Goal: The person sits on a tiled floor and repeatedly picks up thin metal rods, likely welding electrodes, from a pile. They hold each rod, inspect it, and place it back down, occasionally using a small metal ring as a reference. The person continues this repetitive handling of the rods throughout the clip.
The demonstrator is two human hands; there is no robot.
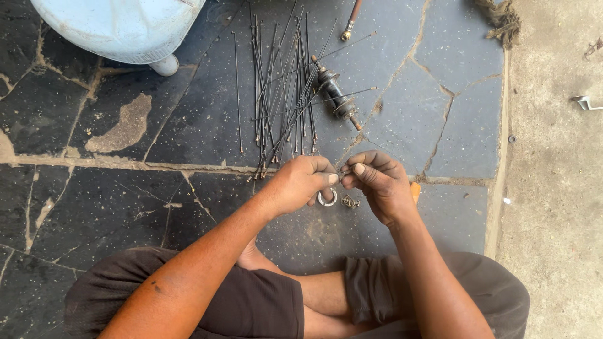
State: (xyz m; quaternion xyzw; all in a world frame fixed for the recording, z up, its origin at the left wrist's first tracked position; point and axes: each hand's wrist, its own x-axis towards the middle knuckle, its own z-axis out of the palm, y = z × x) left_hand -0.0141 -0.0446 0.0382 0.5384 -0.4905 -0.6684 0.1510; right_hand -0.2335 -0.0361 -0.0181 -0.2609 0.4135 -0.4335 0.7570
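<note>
My left hand (301,182) and my right hand (380,182) meet fingertip to fingertip over the dark stone floor, pinching a small metal piece and the near end of a thin spoke between them. Just below them lie a metal ring (326,199) and a few small nipples (350,202). A bundle of several thin spokes (282,88) is spread on the floor beyond my hands. A dark wheel hub (335,91) lies to the right of the spokes. An orange object (415,190) peeks out behind my right hand.
A pale blue plastic container (119,28) stands at the top left. The stone slabs end at a bare concrete strip (553,188) on the right, where a small metal part (587,102) lies. Frayed rope (502,19) sits at the top right. My crossed legs fill the bottom.
</note>
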